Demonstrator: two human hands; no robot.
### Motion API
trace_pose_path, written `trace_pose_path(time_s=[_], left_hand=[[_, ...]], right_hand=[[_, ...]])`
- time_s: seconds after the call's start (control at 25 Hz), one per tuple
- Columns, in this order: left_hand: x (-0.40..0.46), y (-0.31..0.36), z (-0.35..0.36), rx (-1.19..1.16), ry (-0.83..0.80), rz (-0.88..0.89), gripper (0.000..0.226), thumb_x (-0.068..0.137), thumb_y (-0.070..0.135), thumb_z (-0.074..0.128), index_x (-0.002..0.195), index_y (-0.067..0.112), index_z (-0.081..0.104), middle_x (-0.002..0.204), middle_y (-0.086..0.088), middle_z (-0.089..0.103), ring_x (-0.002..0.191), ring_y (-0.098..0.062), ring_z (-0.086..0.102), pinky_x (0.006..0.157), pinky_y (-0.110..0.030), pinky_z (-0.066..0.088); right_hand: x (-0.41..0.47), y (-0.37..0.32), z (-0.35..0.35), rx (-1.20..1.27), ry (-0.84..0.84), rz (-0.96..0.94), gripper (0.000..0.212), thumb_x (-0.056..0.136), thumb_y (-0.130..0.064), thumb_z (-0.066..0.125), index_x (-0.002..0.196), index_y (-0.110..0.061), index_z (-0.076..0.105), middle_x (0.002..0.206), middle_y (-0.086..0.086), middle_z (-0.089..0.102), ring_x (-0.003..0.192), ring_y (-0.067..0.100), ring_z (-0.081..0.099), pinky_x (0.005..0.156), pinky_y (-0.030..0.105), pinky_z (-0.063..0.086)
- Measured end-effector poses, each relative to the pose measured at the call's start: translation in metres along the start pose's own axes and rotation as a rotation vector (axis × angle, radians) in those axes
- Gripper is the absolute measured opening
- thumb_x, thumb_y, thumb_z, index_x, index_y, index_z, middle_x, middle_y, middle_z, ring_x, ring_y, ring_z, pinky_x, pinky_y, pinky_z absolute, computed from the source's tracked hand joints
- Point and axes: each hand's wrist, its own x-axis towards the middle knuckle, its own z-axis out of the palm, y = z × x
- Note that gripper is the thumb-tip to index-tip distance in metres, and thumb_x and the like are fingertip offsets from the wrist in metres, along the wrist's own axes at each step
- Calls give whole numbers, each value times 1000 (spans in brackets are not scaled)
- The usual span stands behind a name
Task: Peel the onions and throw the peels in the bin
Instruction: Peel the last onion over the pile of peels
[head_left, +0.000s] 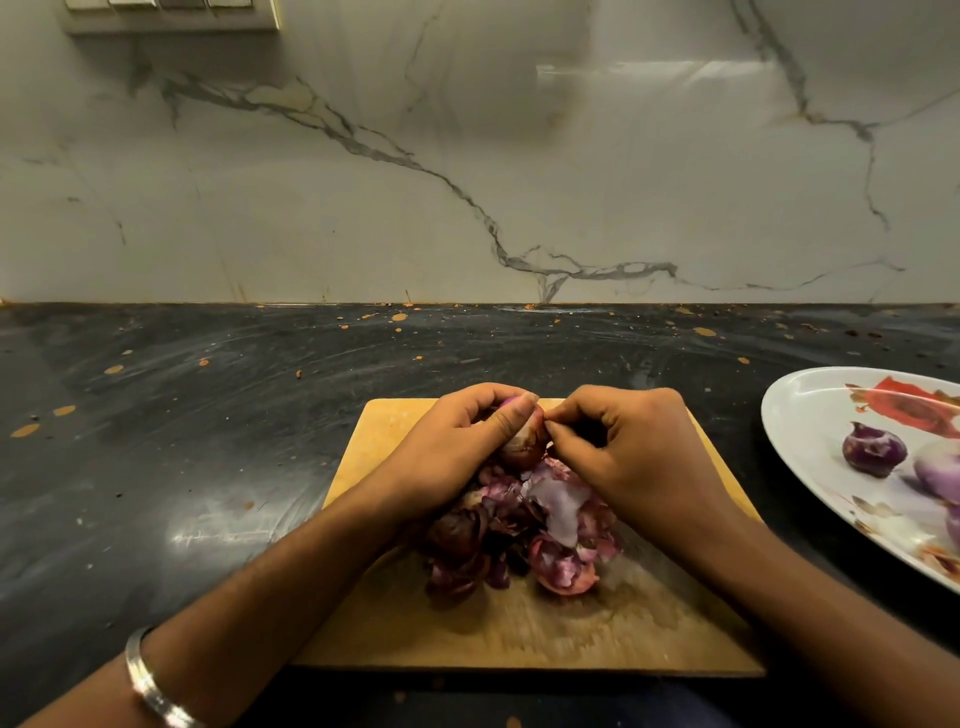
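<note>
My left hand (457, 441) grips a small red onion (524, 441) above the far half of a wooden cutting board (395, 436). The thumb lies across the onion's top. My right hand (628, 447) is beside it, thumb and forefinger pinching the skin at the onion's right side. A heap of purple and pink onion peels (524, 530) lies on the board just below both hands. No bin is in view.
A white patterned plate (810, 415) at the right edge holds peeled onions (874, 455). The black counter (208, 415) is speckled with orange spots and ends at a marble wall (467, 156). A metal bangle (148, 686) circles my left wrist.
</note>
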Motion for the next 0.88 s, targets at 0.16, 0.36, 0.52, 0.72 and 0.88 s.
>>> trace_pose_path(time_s=[0.16, 0.36, 0.52, 0.72, 0.88], left_hand=[[1, 2, -1, -40, -13, -20, 31, 97, 28, 54, 117, 10, 68, 111, -12, 73, 110, -30, 67, 100, -46, 51], [-1, 5, -2, -30, -28, 8, 35, 92, 35, 54, 114, 12, 69, 107, -10, 74, 106, -28, 69, 97, -44, 54], [-2, 6, -3, -10, -41, 19, 38, 91, 35, 54, 114, 10, 69, 107, -11, 74, 106, -29, 69, 97, -45, 54], [-2, 5, 1, 61, 0, 57, 29, 96, 30, 55, 115, 13, 69, 108, -9, 74, 107, -25, 69, 98, -49, 52], [-5, 9, 4, 5, 1, 73, 24, 91, 39, 56, 100, 26, 75, 103, -4, 76, 101, -21, 71, 93, -38, 56]], right_hand=[[2, 7, 1, 214, -5, 164, 10, 85, -18, 78, 93, -23, 81, 76, -14, 76, 70, -1, 71, 67, 26, 60], [1, 5, -2, 278, -62, 165, 15, 83, -18, 79, 98, -21, 81, 80, -12, 78, 72, 0, 73, 67, 29, 61], [2, 4, -7, 255, -112, 150, 15, 84, -14, 79, 99, -18, 81, 87, -10, 78, 72, -4, 71, 66, 22, 59], [1, 2, -5, 162, -62, 101, 7, 84, -12, 77, 85, -18, 82, 75, -8, 77, 66, 8, 72, 60, 34, 58], [3, 4, -7, 234, -47, 130, 7, 84, -15, 78, 89, -19, 82, 79, -11, 78, 71, 1, 72, 65, 32, 60]])
